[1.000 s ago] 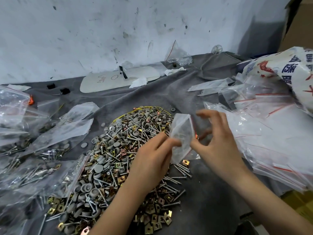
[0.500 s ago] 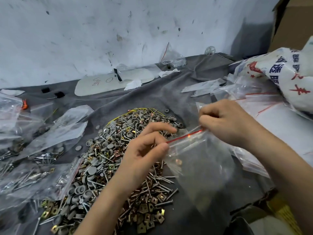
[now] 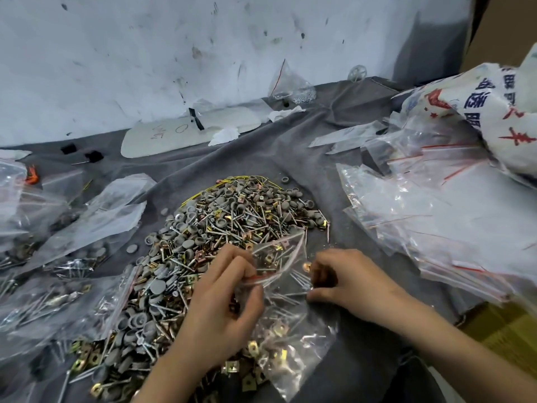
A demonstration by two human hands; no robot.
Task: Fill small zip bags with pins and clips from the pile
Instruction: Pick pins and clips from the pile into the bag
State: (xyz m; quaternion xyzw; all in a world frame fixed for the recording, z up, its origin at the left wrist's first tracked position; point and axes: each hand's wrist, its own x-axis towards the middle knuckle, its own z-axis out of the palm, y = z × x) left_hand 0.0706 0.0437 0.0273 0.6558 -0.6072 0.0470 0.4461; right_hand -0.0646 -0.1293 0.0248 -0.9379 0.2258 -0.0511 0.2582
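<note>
Clear plastic zip bag [image 3: 293, 321] with a red seal strip, lying across the near right part of the pile [image 3: 209, 228], its mouth gaping toward the far edge of the worktop. Pins and brass-coloured square clips show through the film; whether they lie inside the bag or under it I cannot tell. My left grip [image 3: 223, 312] is closed on the bag, thumb and fingers pinching the red strip at the left end of the mouth. My right grip [image 3: 351, 283] is closed on the bag's right edge, fingers curled, with a copper-coloured clip just beside the fingertips. The pile itself, a mix of grey round caps, pins and clips, sits mid-worktop on a grey cloth [image 3: 334, 141]. Filled bags [image 3: 87, 225] lie along the left edge, some touching the pile. A loose stack of empty bags [image 3: 421, 228] spreads toward the right edge, with a white printed sack [image 3: 494, 112] resting on it at the far right corner. A pale board [image 3: 174, 135] lies at the far edge, against the wall [image 3: 145, 53].
</note>
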